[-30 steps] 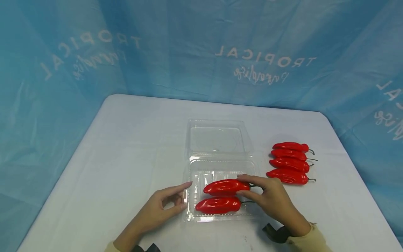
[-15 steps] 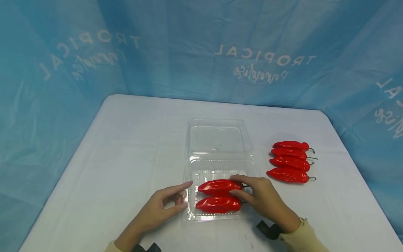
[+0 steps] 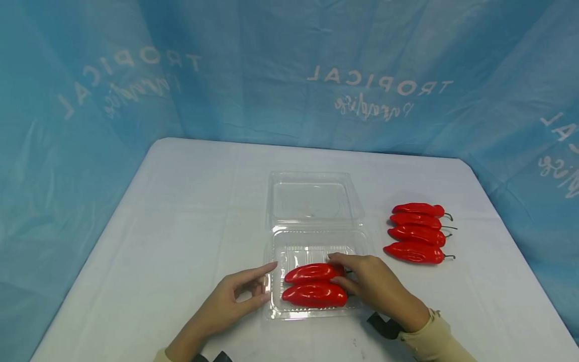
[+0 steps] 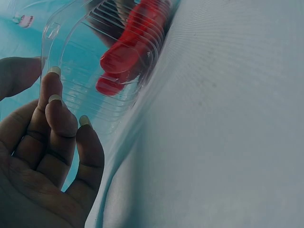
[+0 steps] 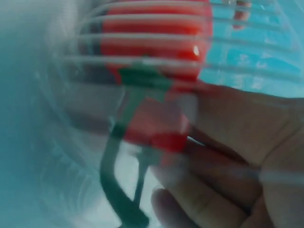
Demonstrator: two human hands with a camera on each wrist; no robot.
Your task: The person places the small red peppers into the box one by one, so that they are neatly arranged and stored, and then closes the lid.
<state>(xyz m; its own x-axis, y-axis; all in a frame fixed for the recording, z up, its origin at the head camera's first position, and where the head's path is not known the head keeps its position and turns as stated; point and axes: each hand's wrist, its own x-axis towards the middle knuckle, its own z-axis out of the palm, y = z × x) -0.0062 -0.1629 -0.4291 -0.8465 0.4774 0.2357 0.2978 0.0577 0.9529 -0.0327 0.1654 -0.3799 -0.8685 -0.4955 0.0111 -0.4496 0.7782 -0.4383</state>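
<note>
Two red chili peppers lie side by side in the base of a clear plastic clamshell container [image 3: 316, 246]. My right hand [image 3: 380, 284] pinches the farther chili pepper [image 3: 312, 272] near its stem end, between thumb and fingers. The nearer chili pepper [image 3: 314, 294] lies along it; my right thumb overlaps the seam between them. In the right wrist view, green stems [image 5: 111, 161] show through the ribbed clear wall. My left hand [image 3: 235, 296] is at the container's left side, fingertips at the rim [image 4: 42, 47], thumb and index finger spread apart.
Several more red chili peppers [image 3: 416, 234] lie in a row at the right of the white table [image 3: 190, 201], stems pointing right. The container's lid [image 3: 312, 198] is folded back flat behind its base. A blue printed curtain [image 3: 253, 75] hangs behind the table.
My right hand has moved left, then slightly nearer, bringing the farther chili pepper up against the nearer one. My left hand has stayed at the container's side.
</note>
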